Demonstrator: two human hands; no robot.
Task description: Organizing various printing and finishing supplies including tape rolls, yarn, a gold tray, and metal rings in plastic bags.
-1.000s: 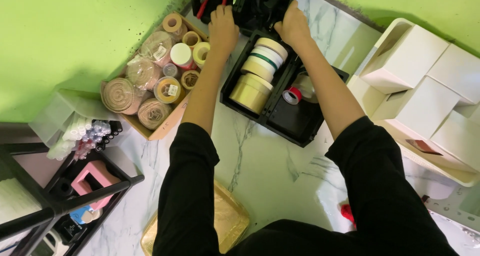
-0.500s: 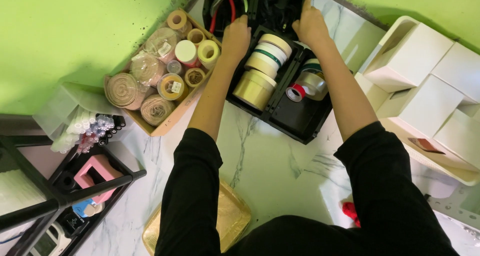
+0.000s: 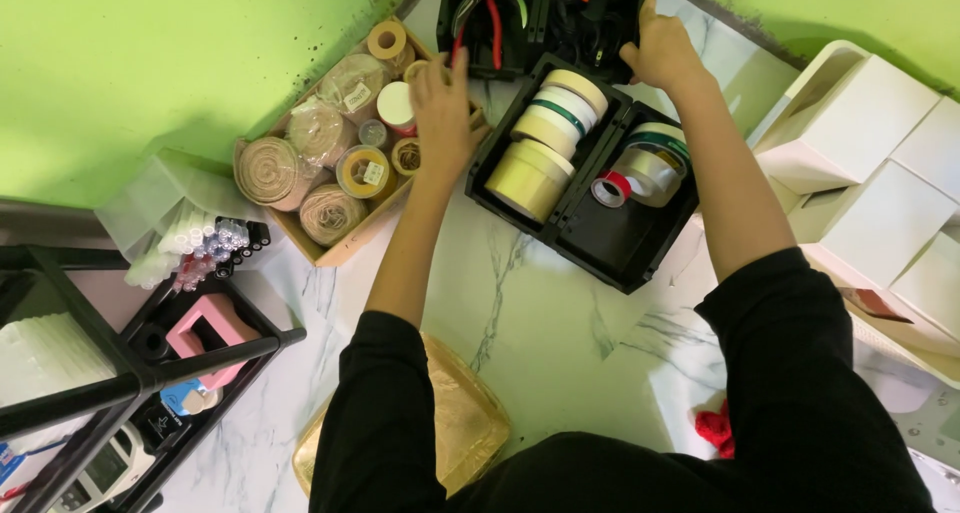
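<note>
Both hands reach over the stiff, probably weighty black tape tray (image 3: 640,263) at twelve o'clock, the left hand (image 3: 443,108) loosely spread on its nine o'clock rim, the right hand (image 3: 662,51) curled on the far rim, cardboard box (image 3: 300,235) crowding left, marble countertop (image 3: 540,343) open at six.

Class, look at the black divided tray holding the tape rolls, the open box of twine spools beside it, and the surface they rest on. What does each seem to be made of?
Black tray: probably moulded plastic, with a smooth, slightly glossy wall and rounded edges.
Open box: likely cardboard or thin wood, tan and matt with a thin rim.
Surface: marble or a marble-look laminate, white with grey veins and polished; which one cannot be told.
</note>
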